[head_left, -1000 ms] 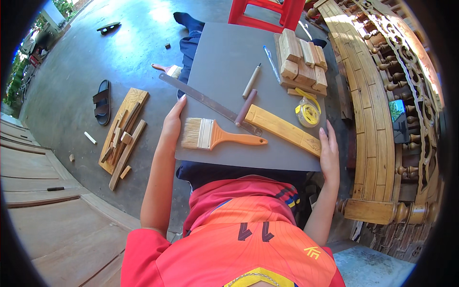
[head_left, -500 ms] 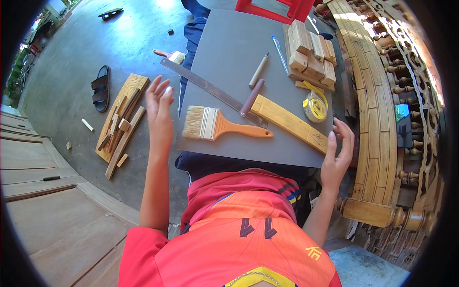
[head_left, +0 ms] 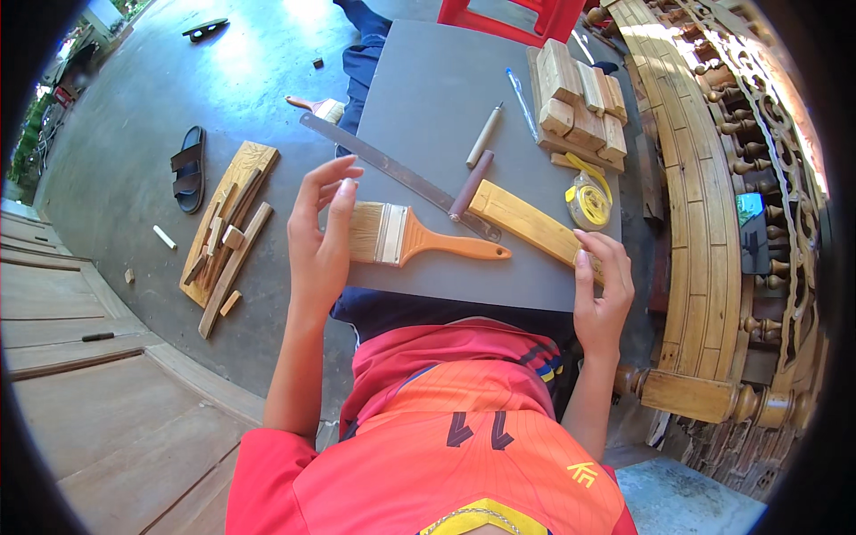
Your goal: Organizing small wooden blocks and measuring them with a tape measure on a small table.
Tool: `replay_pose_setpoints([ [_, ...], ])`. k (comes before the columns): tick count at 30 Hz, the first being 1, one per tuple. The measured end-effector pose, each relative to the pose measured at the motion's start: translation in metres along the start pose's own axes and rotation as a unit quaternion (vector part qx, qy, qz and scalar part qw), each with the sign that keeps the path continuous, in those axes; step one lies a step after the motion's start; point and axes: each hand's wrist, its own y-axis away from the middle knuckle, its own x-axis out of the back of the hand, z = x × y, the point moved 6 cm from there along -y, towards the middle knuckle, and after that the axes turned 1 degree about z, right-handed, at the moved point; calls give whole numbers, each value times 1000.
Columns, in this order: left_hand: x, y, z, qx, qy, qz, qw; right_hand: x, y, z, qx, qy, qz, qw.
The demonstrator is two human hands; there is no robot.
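Note:
On a grey board lies a wide paintbrush (head_left: 419,239) with pale bristles and an orange handle. My left hand (head_left: 321,236) is beside its bristle end, overlapping the bristle edge in view; its fingers are curved and apart, holding nothing, and contact cannot be made out. My right hand (head_left: 604,290) hovers at the near end of a yellow wooden piece (head_left: 526,223), thumb and fingers apart and empty, partly covering that end. At the wood's far end lies a dark brown rod (head_left: 473,185). A long metal saw blade (head_left: 392,169) runs diagonally behind the brush.
The grey board (head_left: 428,80) also bears a grey cylindrical tool (head_left: 484,137), a blue pen (head_left: 520,101), a yellow tape measure (head_left: 588,201) and stacked wood blocks (head_left: 580,98). Left on the floor are wood scraps (head_left: 234,236), a sandal (head_left: 187,169) and a smaller brush (head_left: 328,110).
My left hand has moved right, up to the paintbrush's bristles. My right hand has shifted left and slightly nearer, over the end of the yellow wooden piece.

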Motion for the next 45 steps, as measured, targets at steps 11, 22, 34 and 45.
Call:
replay_pose_setpoints([
  [11,-29,11,35,-72,-81,-81,991,-5,0,-5,25,-4,-14,1000],
  [22,-67,32,48,-191,-194,-180,945,-16,-76,-5,-4,-2,-21,1000],
  [34,-82,42,45,-236,-204,-198,929,-80,-195,28,73,312,14,947],
  [45,-81,46,44,-251,-219,-196,922,-67,-211,49,-55,135,-7,989],
])
